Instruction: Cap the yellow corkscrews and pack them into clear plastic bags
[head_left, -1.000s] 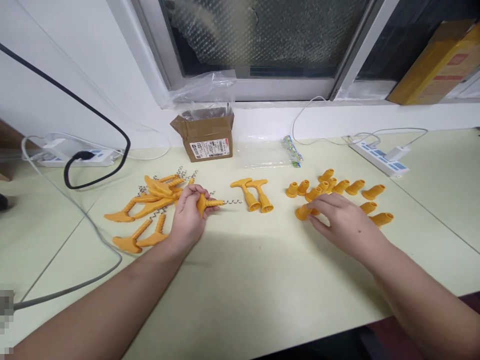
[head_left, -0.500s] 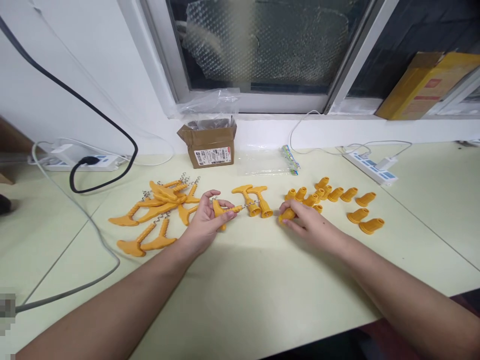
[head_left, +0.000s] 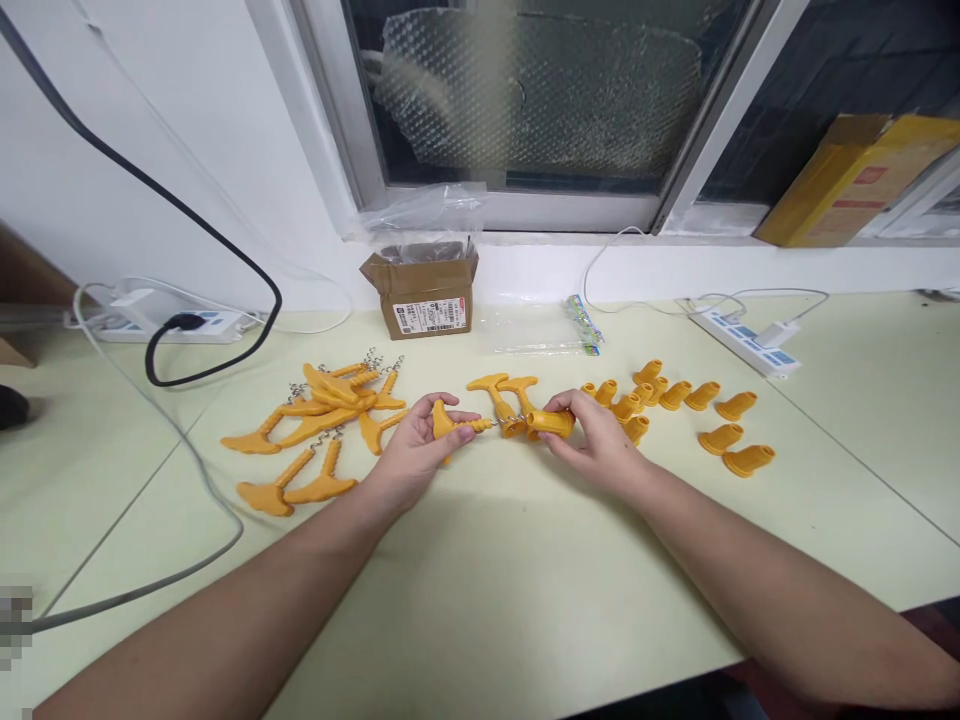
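Note:
My left hand (head_left: 415, 452) grips a yellow T-handled corkscrew (head_left: 454, 424) by its handle, the metal spiral pointing right. My right hand (head_left: 594, 444) holds a yellow cone-shaped cap (head_left: 551, 423) with its open end facing the spiral tip; the two nearly touch. Just behind them, two capped corkscrews (head_left: 504, 399) lie on the table. A pile of uncapped corkscrews (head_left: 319, 410) lies to the left of my left hand. Several loose caps (head_left: 679, 398) are scattered to the right of my right hand.
A small open cardboard box (head_left: 424, 292) and clear plastic bags (head_left: 536, 325) sit near the wall. Power strips lie at the back left (head_left: 172, 325) and back right (head_left: 739, 335), with a black cable (head_left: 225, 250) and a grey cable (head_left: 180, 470) looping over the pale green table (head_left: 525, 580).
My right hand picked a cap from the loose caps and carried it left to the corkscrew tip. My left hand turned the corkscrew and shifted slightly right.

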